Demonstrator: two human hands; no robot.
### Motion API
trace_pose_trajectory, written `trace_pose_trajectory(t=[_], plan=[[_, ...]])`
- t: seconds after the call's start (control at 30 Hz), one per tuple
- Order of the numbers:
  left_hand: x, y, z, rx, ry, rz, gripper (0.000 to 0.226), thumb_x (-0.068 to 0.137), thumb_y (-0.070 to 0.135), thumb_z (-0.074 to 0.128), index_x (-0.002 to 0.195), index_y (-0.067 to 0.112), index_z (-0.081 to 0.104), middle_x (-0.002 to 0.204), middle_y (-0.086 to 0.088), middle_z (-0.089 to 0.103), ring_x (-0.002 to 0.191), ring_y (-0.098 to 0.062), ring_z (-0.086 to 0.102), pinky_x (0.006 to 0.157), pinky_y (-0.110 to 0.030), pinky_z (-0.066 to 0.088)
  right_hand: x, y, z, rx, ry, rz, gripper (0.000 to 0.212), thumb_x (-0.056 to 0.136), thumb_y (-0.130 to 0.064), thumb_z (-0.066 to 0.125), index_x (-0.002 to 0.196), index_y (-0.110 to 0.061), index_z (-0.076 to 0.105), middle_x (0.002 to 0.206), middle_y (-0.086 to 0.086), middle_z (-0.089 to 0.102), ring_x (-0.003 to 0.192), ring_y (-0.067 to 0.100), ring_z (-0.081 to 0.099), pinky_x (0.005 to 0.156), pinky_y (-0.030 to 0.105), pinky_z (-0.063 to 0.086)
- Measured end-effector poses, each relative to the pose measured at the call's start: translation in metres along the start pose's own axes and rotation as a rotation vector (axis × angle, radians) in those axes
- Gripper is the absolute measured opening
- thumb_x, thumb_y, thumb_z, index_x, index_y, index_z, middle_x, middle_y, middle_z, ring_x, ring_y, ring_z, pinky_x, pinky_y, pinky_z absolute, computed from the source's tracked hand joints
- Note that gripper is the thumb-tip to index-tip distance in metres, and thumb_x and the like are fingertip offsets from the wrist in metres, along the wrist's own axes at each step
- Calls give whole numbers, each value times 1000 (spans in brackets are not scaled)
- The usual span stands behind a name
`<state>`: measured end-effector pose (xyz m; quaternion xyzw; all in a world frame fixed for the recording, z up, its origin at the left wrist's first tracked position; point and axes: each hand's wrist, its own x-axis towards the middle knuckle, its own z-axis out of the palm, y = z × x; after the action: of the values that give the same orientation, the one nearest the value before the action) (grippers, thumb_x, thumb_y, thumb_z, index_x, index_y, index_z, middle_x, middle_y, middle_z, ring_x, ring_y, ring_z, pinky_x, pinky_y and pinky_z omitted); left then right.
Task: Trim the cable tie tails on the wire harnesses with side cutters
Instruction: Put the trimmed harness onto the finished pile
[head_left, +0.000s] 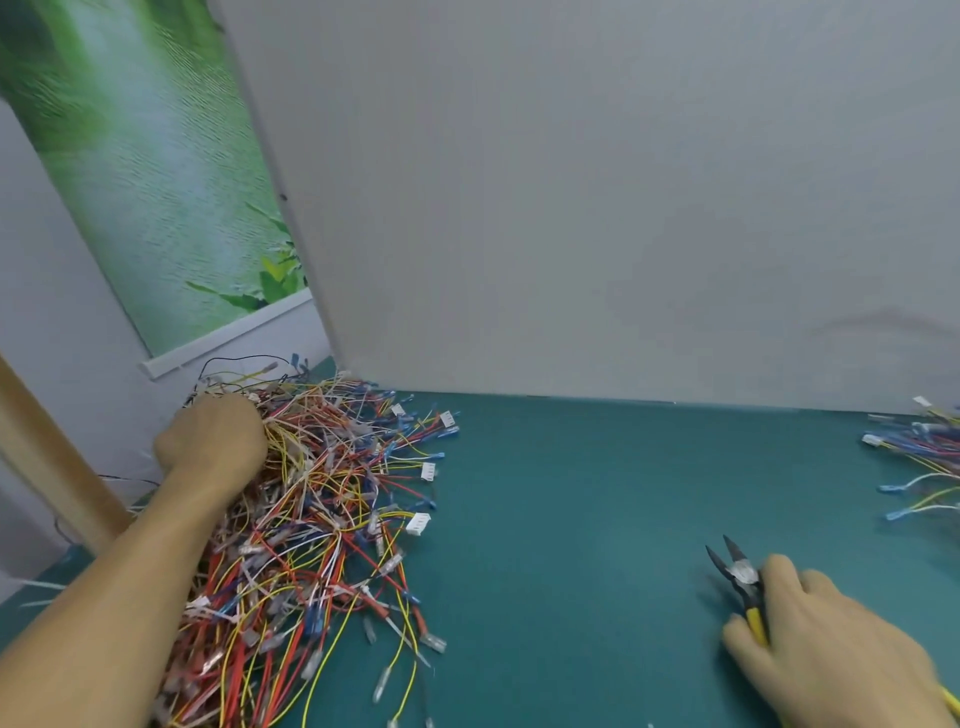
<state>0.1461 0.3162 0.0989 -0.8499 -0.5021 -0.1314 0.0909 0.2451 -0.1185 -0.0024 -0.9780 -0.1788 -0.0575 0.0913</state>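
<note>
A big tangled pile of wire harnesses (332, 509) with red, yellow, white and blue wires and white connectors covers the left of the teal table. My left hand (210, 444) reaches into the far left of the pile, fingers curled into the wires. My right hand (826, 644) rests on the table at the lower right and grips the yellow handles of the side cutters (740, 577). The cutters' black jaws are spread and point away from me. No cable tie tail is distinguishable in the blur.
A smaller bunch of harnesses (919, 457) lies at the right edge of the teal table (571, 519). A grey wall panel (571, 208) stands behind. A wooden post (57, 467) and a green poster (156, 171) are at the left.
</note>
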Motion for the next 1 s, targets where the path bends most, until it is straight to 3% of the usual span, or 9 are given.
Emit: trace_pose_trajectory(t=[0.2, 0.3, 0.4, 0.47, 0.57, 0.67, 0.8, 0.93, 1.0], plan=[[0, 11, -27, -233, 95, 37, 4, 83, 0, 50, 82, 1, 54, 93, -23, 61, 77, -35, 53, 64, -37, 41, -1, -2, -1, -2, -9, 14, 25, 87, -52, 30, 87, -27, 28, 90, -9, 42, 91, 15, 55, 63, 27, 38], [5, 18, -40, -384, -65, 41, 24, 93, 16, 55, 84, -5, 63, 90, -23, 66, 77, -33, 58, 69, -39, 46, -1, -2, -1, -7, -1, 12, 26, 87, -52, 30, 85, -26, 27, 87, -11, 41, 86, 14, 54, 61, 26, 37], [2, 25, -46, -521, -232, 41, 40, 92, 34, 62, 89, -6, 69, 73, -23, 64, 58, -25, 53, 69, -42, 51, -1, 0, -1, 5, -19, 15, 27, 87, -53, 29, 83, -26, 26, 87, -10, 41, 84, 15, 53, 63, 27, 39], [0, 23, -60, -589, -118, 75, 29, 91, 33, 63, 90, 5, 72, 73, -16, 66, 55, -22, 52, 60, -36, 48, -1, 0, -2, 10, -26, 18, 27, 86, -53, 29, 82, -27, 26, 86, -10, 42, 83, 15, 53, 62, 28, 38], [-2, 21, -81, -729, 216, 163, 34, 84, 46, 57, 76, 16, 70, 67, -10, 64, 54, -29, 56, 61, -40, 51, 2, 0, 1, 10, -19, 20, 26, 85, -53, 30, 82, -27, 26, 86, -10, 42, 82, 15, 52, 62, 28, 37], [-4, 31, -81, -731, 203, 225, 34, 85, 41, 57, 77, 11, 71, 84, -19, 70, 57, -30, 56, 63, -36, 46, 1, 2, 2, -8, -42, 40, 25, 85, -52, 30, 83, -28, 23, 87, -9, 41, 82, 17, 51, 63, 29, 37], [-8, 40, -94, -864, 348, 249, 51, 79, 55, 46, 79, 7, 63, 69, -17, 63, 69, -40, 59, 69, -50, 53, 1, 1, 4, -4, -24, 23, 23, 85, -51, 30, 84, -29, 25, 86, -9, 41, 81, 17, 51, 61, 29, 35], [-15, 64, -98, -853, 337, 255, 35, 84, 35, 58, 85, 3, 72, 82, -22, 69, 76, -36, 64, 71, -43, 50, -1, 3, 2, -21, -47, 45, 23, 85, -51, 30, 83, -29, 24, 85, -10, 41, 81, 17, 51, 60, 29, 34], [-21, 71, -104, -913, 407, 277, 37, 82, 39, 54, 80, 4, 68, 71, -21, 65, 69, -39, 62, 65, -45, 51, 2, 1, 3, -23, -27, 39, 24, 85, -52, 31, 84, -29, 24, 85, -10, 41, 81, 16, 51, 59, 29, 33]])
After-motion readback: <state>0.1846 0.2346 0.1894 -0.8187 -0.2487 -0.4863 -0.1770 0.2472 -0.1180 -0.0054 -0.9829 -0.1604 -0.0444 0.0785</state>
